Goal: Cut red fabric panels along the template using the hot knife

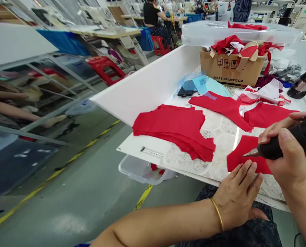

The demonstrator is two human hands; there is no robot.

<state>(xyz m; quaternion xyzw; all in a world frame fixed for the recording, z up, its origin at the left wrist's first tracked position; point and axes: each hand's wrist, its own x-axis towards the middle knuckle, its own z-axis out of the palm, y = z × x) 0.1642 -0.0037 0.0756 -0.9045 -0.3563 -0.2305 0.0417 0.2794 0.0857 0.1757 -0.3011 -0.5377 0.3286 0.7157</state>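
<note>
My right hand (294,163) is wrapped round a black handheld tool with a pointed metal tip (283,145). The tip rests over a red fabric piece (241,151) near the table's front edge; whether it touches the cloth I cannot tell. My left hand (239,195), with a gold bangle at the wrist, lies with fingers stretched on the lower edge of that same piece. To the left is a stack of cut red fabric pieces (170,127). Behind the tool lie more red pieces (222,108), one long and curved.
A cardboard box (230,70) of red and white scraps stands at the back, before a clear plastic bin lid (241,32). A dark bottle (303,84) is at right. A phone (185,92) lies by the white side panel (153,82). Below the edge hangs a clear tub (134,171).
</note>
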